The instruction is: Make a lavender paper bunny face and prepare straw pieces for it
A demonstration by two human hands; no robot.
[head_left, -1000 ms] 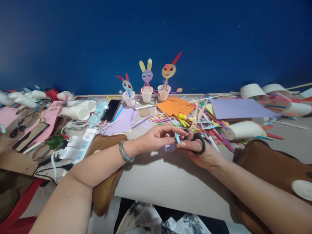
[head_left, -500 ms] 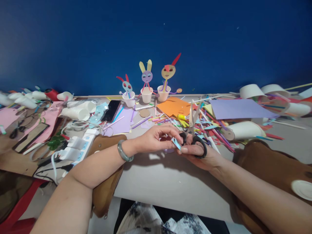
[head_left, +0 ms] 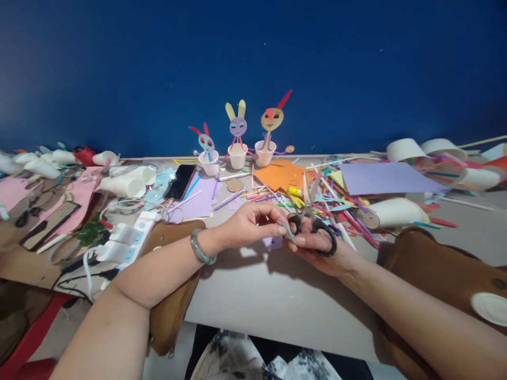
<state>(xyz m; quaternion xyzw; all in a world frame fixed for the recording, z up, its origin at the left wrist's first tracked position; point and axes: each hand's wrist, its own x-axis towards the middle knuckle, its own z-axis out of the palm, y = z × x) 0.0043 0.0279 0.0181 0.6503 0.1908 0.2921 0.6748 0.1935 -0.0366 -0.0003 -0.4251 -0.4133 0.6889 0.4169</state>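
Between finger and thumb my left hand (head_left: pixel 259 222) pinches a small bluish paper piece (head_left: pixel 285 230) over the table. My right hand (head_left: pixel 317 248) has a pair of black-handled scissors (head_left: pixel 311 203) hooked on its fingers, blades parted and pointing away from me. Its thumb and fingertip meet the lower end of the paper piece. Just below my left fingers, a purple paper piece (head_left: pixel 273 242) lies on the table, partly hidden. Behind stand three paper-faced figures in white cups: a grey-blue one (head_left: pixel 206 142), a purple one (head_left: pixel 238 126) and a tan one (head_left: pixel 272 120).
Orange paper (head_left: pixel 279 174) and a heap of coloured sticks and markers (head_left: pixel 348 211) lie beyond my hands. A purple sheet (head_left: pixel 388 178) is at right, above a brown bag (head_left: pixel 431 285). On the left are a phone (head_left: pixel 180 182), a power strip (head_left: pixel 137 240) and stacked paper cups (head_left: pixel 122 186).
The paper piece has turned between my fingers and now shows a narrower, greyer side. Both hands stay close together, with the scissors still on the right one.
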